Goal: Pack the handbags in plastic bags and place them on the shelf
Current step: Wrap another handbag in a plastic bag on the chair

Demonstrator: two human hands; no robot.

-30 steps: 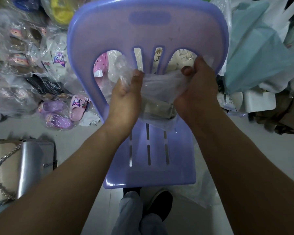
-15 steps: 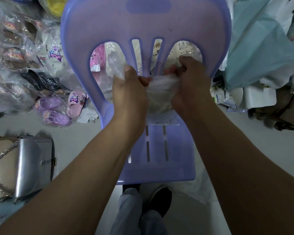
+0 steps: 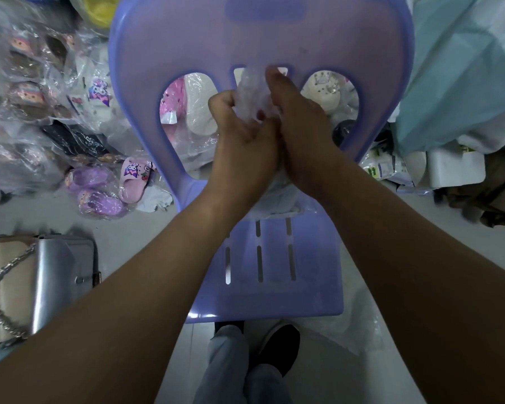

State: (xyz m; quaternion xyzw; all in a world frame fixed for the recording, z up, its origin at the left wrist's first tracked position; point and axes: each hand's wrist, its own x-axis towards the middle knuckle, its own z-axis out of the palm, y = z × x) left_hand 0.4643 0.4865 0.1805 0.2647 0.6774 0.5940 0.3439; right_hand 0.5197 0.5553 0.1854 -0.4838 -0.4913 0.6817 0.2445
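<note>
Clear plastic bag (image 3: pixel 252 97) mouth bunched mid-frame over the purple chair (image 3: pixel 274 258) seat, left hand (image 3: pixel 239 135) and right hand (image 3: pixel 301 129) both clenched on it; the handbag inside is hidden. Risk: thin film tears or slips if twisted hard. Silver handbag (image 3: pixel 62 275) lies unbagged on the floor, lower left.

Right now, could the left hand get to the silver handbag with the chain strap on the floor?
Probably not yet: the left hand and right hand are both gripping the clear plastic bag over the purple plastic chair. The floor path to the silver handbag looks open.

The left hand (image 3: pixel 242 141) and right hand (image 3: pixel 301 132) have closed together, bunching the plastic bag (image 3: pixel 252 94) between them.
</note>
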